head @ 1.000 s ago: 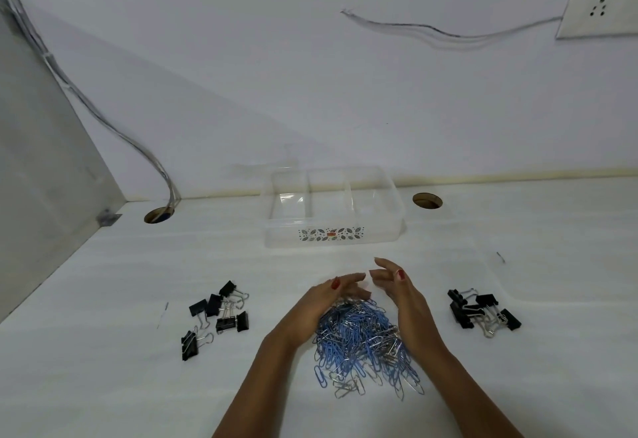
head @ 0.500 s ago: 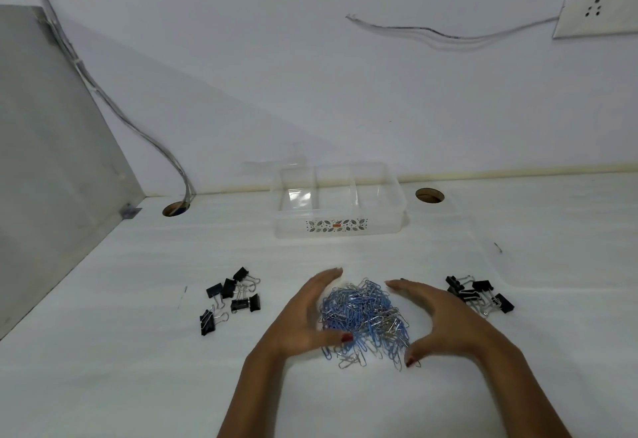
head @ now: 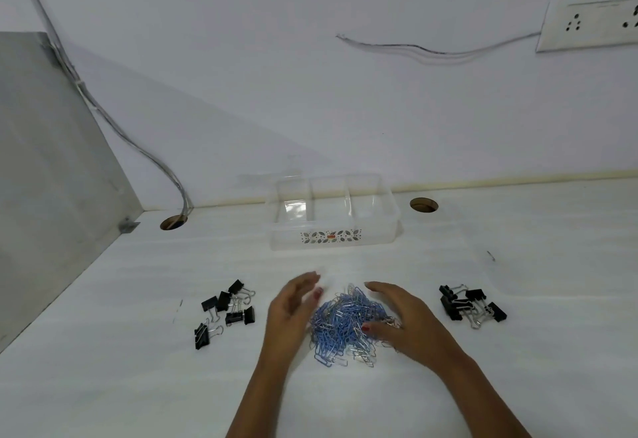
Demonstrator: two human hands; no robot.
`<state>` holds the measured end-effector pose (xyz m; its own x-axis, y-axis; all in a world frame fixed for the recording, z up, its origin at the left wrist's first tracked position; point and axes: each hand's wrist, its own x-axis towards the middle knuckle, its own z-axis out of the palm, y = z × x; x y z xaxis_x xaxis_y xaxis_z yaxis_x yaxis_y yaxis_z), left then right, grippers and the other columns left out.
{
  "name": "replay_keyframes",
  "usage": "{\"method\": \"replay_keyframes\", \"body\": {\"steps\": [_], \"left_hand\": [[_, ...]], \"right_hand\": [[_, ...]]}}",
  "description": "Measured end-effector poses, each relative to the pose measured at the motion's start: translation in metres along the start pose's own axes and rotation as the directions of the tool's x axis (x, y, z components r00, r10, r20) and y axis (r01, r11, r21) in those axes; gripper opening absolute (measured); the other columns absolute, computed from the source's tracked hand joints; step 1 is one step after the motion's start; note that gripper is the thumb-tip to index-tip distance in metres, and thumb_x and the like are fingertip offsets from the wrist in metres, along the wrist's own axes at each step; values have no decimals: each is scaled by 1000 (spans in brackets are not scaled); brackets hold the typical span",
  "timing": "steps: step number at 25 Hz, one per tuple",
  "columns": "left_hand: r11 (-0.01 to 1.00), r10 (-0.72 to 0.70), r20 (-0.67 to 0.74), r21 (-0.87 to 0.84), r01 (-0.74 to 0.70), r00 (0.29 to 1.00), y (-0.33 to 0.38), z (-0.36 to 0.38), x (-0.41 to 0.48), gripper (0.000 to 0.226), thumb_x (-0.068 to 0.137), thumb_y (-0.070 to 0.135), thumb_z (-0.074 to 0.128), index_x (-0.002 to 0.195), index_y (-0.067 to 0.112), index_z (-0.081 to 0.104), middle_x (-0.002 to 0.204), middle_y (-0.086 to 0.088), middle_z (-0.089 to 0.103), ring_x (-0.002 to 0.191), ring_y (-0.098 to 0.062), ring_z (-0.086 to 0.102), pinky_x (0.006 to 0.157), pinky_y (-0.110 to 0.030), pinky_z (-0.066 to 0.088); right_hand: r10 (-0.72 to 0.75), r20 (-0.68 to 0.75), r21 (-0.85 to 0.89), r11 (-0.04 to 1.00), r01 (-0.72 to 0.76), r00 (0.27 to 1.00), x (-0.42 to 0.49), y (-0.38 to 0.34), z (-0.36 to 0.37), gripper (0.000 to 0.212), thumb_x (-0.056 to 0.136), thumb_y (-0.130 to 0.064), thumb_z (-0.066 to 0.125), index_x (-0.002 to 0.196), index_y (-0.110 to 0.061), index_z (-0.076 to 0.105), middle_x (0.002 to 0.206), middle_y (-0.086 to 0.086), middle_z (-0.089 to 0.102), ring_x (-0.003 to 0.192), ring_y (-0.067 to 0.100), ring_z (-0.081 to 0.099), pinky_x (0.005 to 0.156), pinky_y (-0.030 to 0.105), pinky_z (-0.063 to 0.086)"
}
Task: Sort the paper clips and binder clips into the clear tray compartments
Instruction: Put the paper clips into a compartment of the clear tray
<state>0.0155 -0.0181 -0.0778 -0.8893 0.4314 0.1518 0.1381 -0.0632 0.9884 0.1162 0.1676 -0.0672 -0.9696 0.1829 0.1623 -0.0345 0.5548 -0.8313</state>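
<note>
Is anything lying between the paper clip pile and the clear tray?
Nothing visible. The paper clips sit between the left hand and right hand, and the stretch of table up to the tray is bare. Both groups of binder clips lie off to the sides.

Left hand (head: 293, 313) a bit blurry, right hand (head: 404, 325) covering part of the paper clip pile (head: 345, 325), wall socket (head: 592, 25) cut off at the edge, maybe wider
</note>
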Motion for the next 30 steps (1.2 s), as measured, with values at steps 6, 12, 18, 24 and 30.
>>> {"method": "replay_keyframes", "body": {"steps": [6,12,18,24,30], "left_hand": [[891,296,-112,390,-232,949,3,6,35,39,81,27,54,119,31,48,120,16,52,116,9,44,98,-8,34],[543,240,-67,836,-77,968,14,6,114,68,80,26,64,139,19,32,151,-8,26,142,-35,5,111,-58,14],[554,210,-142,832,2,967,16,18,108,35,83,19,62,115,8,55,130,-15,50,139,-41,9,109,-63,17],[602,274,-165,798,-35,947,19,30,63,22,87,19,58,109,12,60,121,-9,58,140,-35,17,107,-62,24],[545,226,-191,838,39,955,24,39,42,27,89,31,53,112,19,58,121,-4,57,136,-30,24,105,-65,19]], "right_hand": [[-133,204,-430,878,211,970,17,-5,38,78,67,-76,39,136,-42,26,151,-11,18,140,10,7,115,37,2],[-299,94,-351,883,313,950,30,16,45,49,86,-60,32,115,-28,56,125,4,55,119,12,36,104,33,31],[-324,55,-351,879,322,944,34,16,46,27,82,-40,50,105,-31,60,108,-6,62,98,17,48,82,27,38],[-345,33,-384,862,331,938,30,15,49,25,80,-36,49,102,-30,61,101,-5,65,90,19,51,75,33,46],[-336,-37,-396,870,295,941,17,10,48,21,76,-29,49,94,-31,58,91,-5,64,84,5,37,68,23,41]]}}
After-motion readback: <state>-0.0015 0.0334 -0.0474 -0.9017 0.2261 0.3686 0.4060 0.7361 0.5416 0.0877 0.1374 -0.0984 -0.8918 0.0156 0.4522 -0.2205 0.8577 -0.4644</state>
